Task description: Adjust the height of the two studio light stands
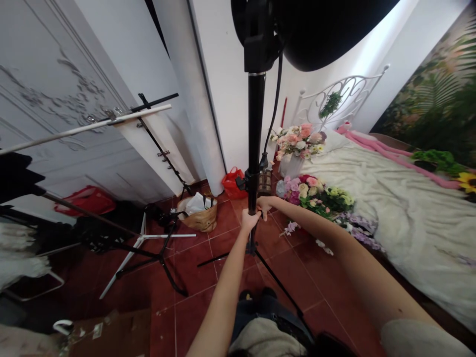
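Note:
A black light stand (256,124) rises upright in front of me, with a large dark lamp head (316,29) at its top. My left hand (250,219) is closed round the lower part of its pole. Just beside it, my right hand (265,204) is closed at the same pole, its fingers curled on the right side; whether they hold a knob there is hidden. Above both hands sits a black clamp collar (245,181). A black cable (277,94) hangs from the lamp, its plug beside the pole. The stand's thin legs (278,280) spread over the tiles.
To the right, artificial flowers (307,191) lie by a bed with a cream cover (394,198). A wicker basket (203,215) and a red bag (233,182) stand beyond the pole. Other stands, with a white leg (139,243), crowd the left. A cardboard piece (122,334) lies lower left.

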`<action>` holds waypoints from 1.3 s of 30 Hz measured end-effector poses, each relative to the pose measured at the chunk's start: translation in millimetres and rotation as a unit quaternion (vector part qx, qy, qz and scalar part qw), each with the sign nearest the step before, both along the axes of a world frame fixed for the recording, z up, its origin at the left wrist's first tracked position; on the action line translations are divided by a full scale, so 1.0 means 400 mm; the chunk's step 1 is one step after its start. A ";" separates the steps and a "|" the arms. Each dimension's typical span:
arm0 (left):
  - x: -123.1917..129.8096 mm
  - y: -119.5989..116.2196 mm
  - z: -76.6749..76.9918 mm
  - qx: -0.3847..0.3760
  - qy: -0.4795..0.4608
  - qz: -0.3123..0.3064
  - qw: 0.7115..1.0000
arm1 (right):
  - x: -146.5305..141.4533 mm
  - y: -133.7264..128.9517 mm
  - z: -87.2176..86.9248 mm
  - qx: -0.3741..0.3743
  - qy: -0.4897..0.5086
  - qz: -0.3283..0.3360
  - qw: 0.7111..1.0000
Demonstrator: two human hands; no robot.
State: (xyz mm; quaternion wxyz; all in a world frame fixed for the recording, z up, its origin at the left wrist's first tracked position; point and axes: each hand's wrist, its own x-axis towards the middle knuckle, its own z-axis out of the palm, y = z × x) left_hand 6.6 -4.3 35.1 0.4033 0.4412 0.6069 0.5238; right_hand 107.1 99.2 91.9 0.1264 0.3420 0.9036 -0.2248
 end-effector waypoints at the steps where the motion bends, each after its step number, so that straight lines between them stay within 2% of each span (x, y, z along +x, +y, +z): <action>1: 0.001 0.001 -0.002 -0.001 0.006 0.005 1.000 | 0.009 -0.008 0.002 -0.001 -0.021 0.020 1.000; 3: 0.003 0.002 -0.005 -0.004 0.018 0.020 1.000 | 0.033 -0.036 -0.002 0.034 -0.018 0.033 0.999; 5: 0.006 0.001 -0.004 -0.002 0.024 0.036 0.999 | 0.061 -0.080 -0.022 0.112 0.049 0.008 0.992; 7: 0.008 -0.001 0.000 0.015 0.022 0.045 0.999 | 0.086 -0.136 -0.056 0.195 0.113 -0.020 0.974; 10: 0.011 -0.003 0.004 0.039 0.016 0.045 0.998 | 0.099 -0.209 -0.114 0.274 0.136 -0.088 0.948; 13: 0.013 -0.001 0.003 0.042 0.013 0.047 0.998 | 0.086 -0.238 -0.144 0.292 0.140 -0.173 0.930; 16: 0.015 0.002 0.002 0.045 0.010 0.051 0.998 | 0.066 -0.227 -0.136 0.279 0.139 -0.215 0.925; 20: 0.018 0.001 0.007 0.045 0.004 0.056 0.997 | 0.049 -0.213 -0.122 0.243 0.120 -0.209 0.940; 25: 0.017 -0.003 0.012 0.044 0.001 0.063 0.997 | 0.037 -0.238 -0.140 0.264 0.103 -0.267 0.921; 27: 0.016 -0.003 0.011 0.041 0.004 0.065 0.997 | 0.039 -0.247 -0.133 0.253 0.093 -0.270 0.924; 29: 0.014 -0.003 0.010 0.042 0.011 0.057 0.997 | 0.047 -0.247 -0.111 0.222 0.080 -0.241 0.941; 33: 0.015 -0.001 0.009 0.038 0.009 0.054 0.998 | 0.061 -0.208 -0.043 0.120 0.008 -0.118 0.986; 36: 0.015 -0.001 0.009 0.027 0.004 0.059 0.998 | 0.052 -0.150 0.002 0.056 -0.043 -0.064 0.995; 39: 0.013 -0.003 0.010 0.022 0.003 0.056 0.998 | 0.027 -0.096 0.038 0.025 -0.071 -0.051 0.996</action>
